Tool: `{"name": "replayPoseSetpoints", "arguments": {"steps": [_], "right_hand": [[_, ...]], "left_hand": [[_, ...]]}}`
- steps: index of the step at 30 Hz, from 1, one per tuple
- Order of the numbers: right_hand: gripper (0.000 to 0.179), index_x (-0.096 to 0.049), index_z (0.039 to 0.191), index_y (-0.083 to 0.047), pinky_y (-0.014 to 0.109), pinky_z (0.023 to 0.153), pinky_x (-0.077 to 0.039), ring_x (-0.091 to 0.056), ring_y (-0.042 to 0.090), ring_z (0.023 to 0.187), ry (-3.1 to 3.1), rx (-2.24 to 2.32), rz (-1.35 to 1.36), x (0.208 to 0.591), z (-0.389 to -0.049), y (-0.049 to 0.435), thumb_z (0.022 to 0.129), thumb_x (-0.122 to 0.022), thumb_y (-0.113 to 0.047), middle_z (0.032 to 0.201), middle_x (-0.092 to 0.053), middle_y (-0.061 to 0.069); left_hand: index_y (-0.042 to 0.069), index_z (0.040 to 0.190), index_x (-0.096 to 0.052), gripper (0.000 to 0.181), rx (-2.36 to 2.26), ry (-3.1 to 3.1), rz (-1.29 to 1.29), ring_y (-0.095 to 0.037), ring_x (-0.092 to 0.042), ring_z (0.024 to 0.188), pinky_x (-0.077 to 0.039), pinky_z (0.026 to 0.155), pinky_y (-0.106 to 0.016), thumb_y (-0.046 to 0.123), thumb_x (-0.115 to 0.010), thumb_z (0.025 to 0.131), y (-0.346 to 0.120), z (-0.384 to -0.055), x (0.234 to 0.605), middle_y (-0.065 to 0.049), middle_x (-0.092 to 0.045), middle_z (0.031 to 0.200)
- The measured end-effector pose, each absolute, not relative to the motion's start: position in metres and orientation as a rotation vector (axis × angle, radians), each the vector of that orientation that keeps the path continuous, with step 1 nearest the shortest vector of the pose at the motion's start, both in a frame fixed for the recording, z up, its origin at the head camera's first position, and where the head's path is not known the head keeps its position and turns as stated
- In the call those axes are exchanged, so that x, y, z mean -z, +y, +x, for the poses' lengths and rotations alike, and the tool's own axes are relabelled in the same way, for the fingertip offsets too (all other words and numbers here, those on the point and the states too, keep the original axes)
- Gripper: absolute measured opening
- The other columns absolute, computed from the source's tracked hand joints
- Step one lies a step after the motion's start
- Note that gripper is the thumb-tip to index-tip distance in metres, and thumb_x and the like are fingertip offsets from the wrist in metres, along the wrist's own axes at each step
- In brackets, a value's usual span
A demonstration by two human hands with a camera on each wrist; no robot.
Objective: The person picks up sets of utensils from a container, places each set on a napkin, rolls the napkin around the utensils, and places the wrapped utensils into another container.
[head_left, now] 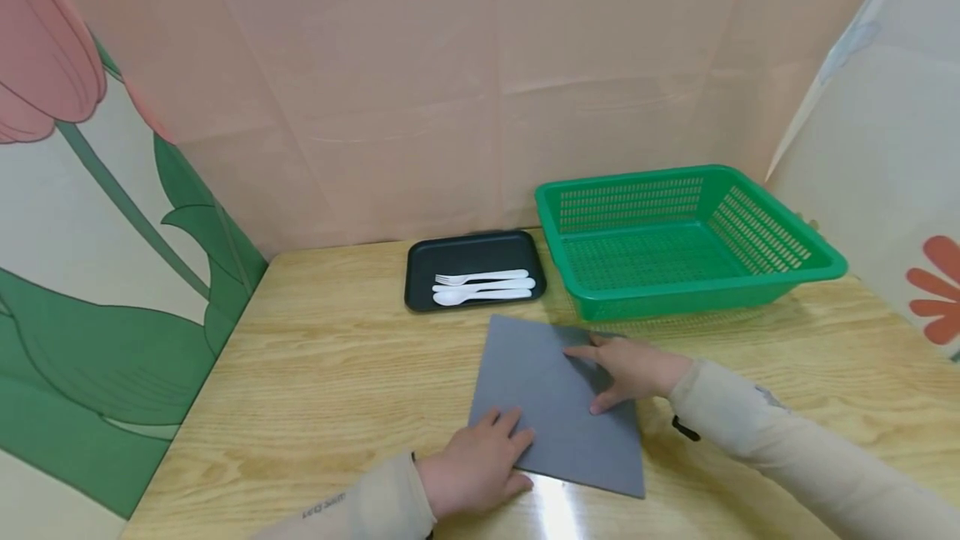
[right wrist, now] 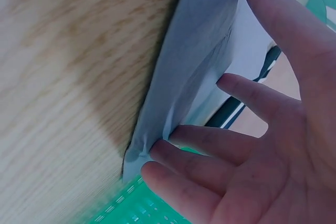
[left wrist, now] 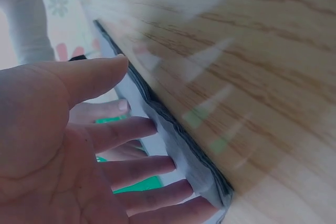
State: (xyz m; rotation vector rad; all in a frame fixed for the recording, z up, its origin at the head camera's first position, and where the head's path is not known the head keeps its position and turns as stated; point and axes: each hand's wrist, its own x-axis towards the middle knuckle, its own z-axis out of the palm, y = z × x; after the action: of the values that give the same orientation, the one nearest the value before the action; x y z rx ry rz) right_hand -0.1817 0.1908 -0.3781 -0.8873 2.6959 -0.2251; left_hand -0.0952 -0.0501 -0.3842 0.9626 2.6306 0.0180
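A grey folded cloth (head_left: 543, 407) lies flat on the wooden table; its layered edge (left wrist: 178, 132) shows in the left wrist view. At the cloth's near left corner, my left hand (head_left: 474, 463) rests with fingers spread on top, the thumb just off the near edge. Across the right side of the cloth, my right hand (head_left: 626, 367) lies with fingers extended and fingertips touching the surface. Slight wrinkles appear in the cloth (right wrist: 189, 51) beneath those fingertips in the right wrist view. Neither hand curls round the cloth.
Behind the cloth sits a black tray (head_left: 472, 252) holding a white fork (head_left: 480, 277), a white spoon (head_left: 483, 297) and another white utensil between them. A green plastic basket (head_left: 675, 294) stands at the back right, close to my right hand. Peach sheeting (head_left: 375, 107) hangs behind the table.
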Motion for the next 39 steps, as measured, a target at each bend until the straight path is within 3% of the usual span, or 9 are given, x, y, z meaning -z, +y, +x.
{"name": "replayPoseSetpoints", "arguments": {"steps": [10, 15, 26, 35, 39], "right_hand": [[0.084, -0.05, 0.132, -0.004, 0.05, 0.089, -0.047, -0.058, 0.044, 0.107, 2.721, 0.188, -0.907, 0.379, -0.179, 0.196, 0.065, -0.08, -0.044, 0.127, -0.047, 0.04], [0.083, -0.05, 0.131, -0.003, 0.049, 0.088, -0.047, -0.06, 0.042, 0.103, 2.727, 0.172, -0.911, 0.376, -0.176, 0.197, 0.065, -0.079, -0.045, 0.125, -0.05, 0.038], [0.084, -0.054, 0.127, -0.001, 0.039, 0.072, -0.05, -0.062, 0.022, 0.078, 2.771, 0.119, -0.977, 0.377, -0.172, 0.199, 0.063, -0.08, -0.048, 0.103, -0.064, 0.021], [0.086, -0.053, 0.128, -0.004, 0.037, 0.064, -0.049, -0.059, 0.019, 0.074, 2.792, 0.061, -0.888, 0.376, -0.167, 0.199, 0.061, -0.079, -0.051, 0.091, -0.065, 0.014], [0.086, -0.053, 0.128, -0.003, 0.039, 0.064, -0.05, -0.061, 0.023, 0.076, 2.801, 0.035, -0.857, 0.376, -0.164, 0.198, 0.062, -0.079, -0.052, 0.094, -0.065, 0.017]], "left_hand": [[0.024, 0.131, -0.05, 0.048, -0.08, 2.673, 0.932, -0.027, -0.045, 0.129, -0.052, 0.085, -0.042, 0.045, -0.056, 0.089, -0.053, -0.097, 0.386, -0.007, -0.043, 0.143], [0.024, 0.132, -0.05, 0.047, -0.129, 2.647, 0.924, -0.028, -0.043, 0.132, -0.05, 0.09, -0.042, 0.044, -0.056, 0.09, -0.057, -0.101, 0.386, -0.008, -0.042, 0.144], [0.023, 0.128, -0.054, 0.041, -0.212, 2.641, 0.971, -0.03, -0.043, 0.131, -0.046, 0.098, -0.039, 0.039, -0.058, 0.09, -0.065, -0.11, 0.381, -0.015, -0.043, 0.141], [0.026, 0.128, -0.053, 0.039, -0.212, 2.621, 0.95, -0.028, -0.042, 0.132, -0.044, 0.1, -0.04, 0.038, -0.057, 0.091, -0.068, -0.117, 0.382, -0.013, -0.041, 0.144], [0.025, 0.128, -0.054, 0.038, -0.199, 2.639, 0.956, -0.028, -0.042, 0.132, -0.044, 0.1, -0.04, 0.037, -0.057, 0.091, -0.069, -0.119, 0.383, -0.012, -0.042, 0.143]]}}
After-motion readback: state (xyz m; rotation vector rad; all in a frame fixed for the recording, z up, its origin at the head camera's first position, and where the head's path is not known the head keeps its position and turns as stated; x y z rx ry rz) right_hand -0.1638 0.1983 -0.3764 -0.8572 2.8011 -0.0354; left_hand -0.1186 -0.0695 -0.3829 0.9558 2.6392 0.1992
